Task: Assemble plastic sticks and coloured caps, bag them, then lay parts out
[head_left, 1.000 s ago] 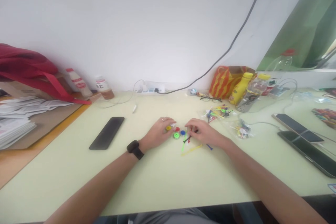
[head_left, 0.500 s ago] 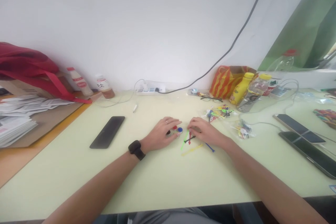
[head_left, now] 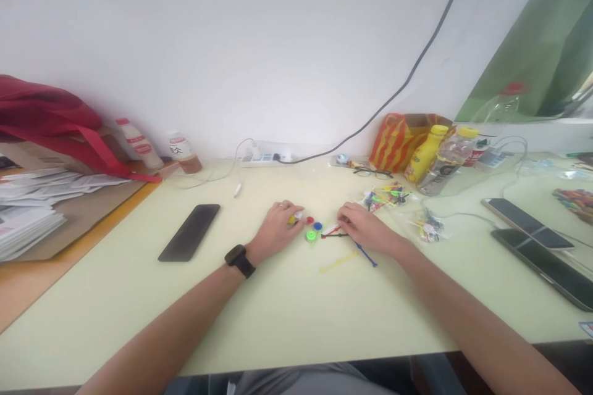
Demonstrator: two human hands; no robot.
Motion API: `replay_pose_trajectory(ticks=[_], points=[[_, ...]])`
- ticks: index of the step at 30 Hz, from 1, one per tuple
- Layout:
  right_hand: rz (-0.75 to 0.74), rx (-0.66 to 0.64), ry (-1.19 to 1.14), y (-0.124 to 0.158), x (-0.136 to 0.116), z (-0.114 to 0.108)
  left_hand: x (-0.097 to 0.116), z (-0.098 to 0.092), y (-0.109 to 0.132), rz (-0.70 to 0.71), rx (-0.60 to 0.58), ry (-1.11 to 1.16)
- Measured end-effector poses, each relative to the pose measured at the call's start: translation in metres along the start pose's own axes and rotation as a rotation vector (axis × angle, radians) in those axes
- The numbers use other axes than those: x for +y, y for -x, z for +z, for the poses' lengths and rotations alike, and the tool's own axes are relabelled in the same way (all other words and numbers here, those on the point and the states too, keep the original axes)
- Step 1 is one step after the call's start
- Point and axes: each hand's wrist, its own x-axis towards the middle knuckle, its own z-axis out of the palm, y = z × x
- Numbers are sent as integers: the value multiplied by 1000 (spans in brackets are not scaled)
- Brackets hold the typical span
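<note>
My left hand (head_left: pixel 277 226) rests on the table with its fingers curled around a small yellow disc (head_left: pixel 291 220) and a white disc (head_left: pixel 299 215). Just beyond its fingertips lie a red disc (head_left: pixel 310 220), a blue disc (head_left: pixel 317 226) and a green disc (head_left: pixel 311 236). Closed fingers on my right hand (head_left: pixel 364 228) meet the ends of thin plastic sticks, a red stick (head_left: pixel 332 231) and a black stick (head_left: pixel 334 235) among them; the fingertips are partly hidden. Below that hand are a blue stick (head_left: pixel 367 254) and a pale yellow stick (head_left: pixel 339 262).
Bags of colourful plastic pieces (head_left: pixel 386 196) lie beyond my right hand, near eyeglasses (head_left: pixel 373 172) and bottles (head_left: pixel 427 151). A black phone (head_left: pixel 189 232) is at left; two more phones (head_left: pixel 530 225) lie at right. A power strip (head_left: pixel 266 157) sits against the wall.
My left hand has drawn slightly left and curled, uncovering the green disc. The red and black sticks have turned and shifted beside my right hand, which has moved slightly right.
</note>
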Motion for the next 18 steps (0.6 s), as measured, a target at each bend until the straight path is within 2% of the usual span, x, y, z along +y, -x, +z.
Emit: replay_pose_trajectory(ticks=[9,15,18], points=[[-68,52,-105,-5,0,14,-1,-2,-2,-36,5,62],[-109,86,-28,-5,-3,19,-13,1,-7,-97,45,349],[-110,76,-26,-6,-2,19,-18,3,-10,-139,121,418]])
